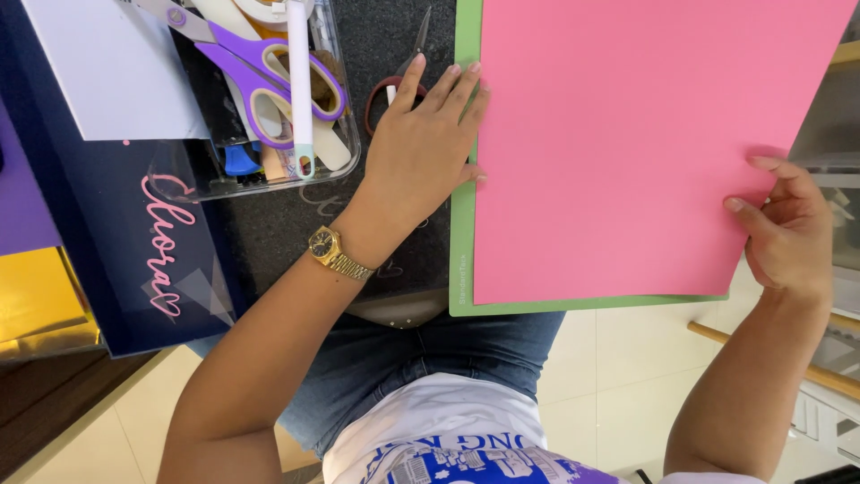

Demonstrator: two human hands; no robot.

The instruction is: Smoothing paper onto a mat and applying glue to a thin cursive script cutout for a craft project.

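Two hands on pink sheet (627, 143) | left hand (421, 148) flat, open | right hand (788, 233) grip pinching edge

The floor is of pale cream tiles (618, 376), glossy, with thin grey joints. The dark speckled stone worktop (296, 224) stands above it. At the lower left there is a brown wooden panel (54, 403). At the right, a light wooden rail (770, 358) crosses before white furniture (829, 412). The light is soft and even.
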